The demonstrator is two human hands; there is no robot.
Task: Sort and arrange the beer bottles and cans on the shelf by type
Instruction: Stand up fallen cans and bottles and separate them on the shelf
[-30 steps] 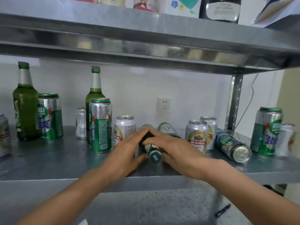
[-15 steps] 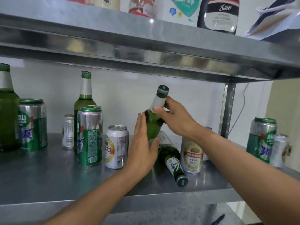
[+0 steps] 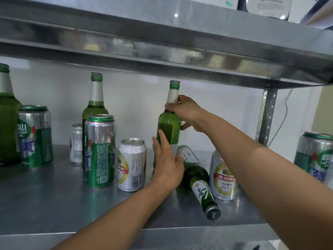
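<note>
Steel shelf (image 3: 54,204) crowded with cans (image 3: 132,165) frames an upright green bottle (image 3: 168,127), the right hand (image 3: 187,112) gripping its neck and the left hand (image 3: 166,166) laid open, fingers (image 3: 161,139) straight, against its lower body.

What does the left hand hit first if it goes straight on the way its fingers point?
The upright green bottle that the right hand grips by the neck; the left hand seems to be touching it.

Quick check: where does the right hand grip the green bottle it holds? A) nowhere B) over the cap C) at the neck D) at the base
C: the right hand curls round the neck of the held green bottle, below its cap; the left hand rests against its lower body.
</note>
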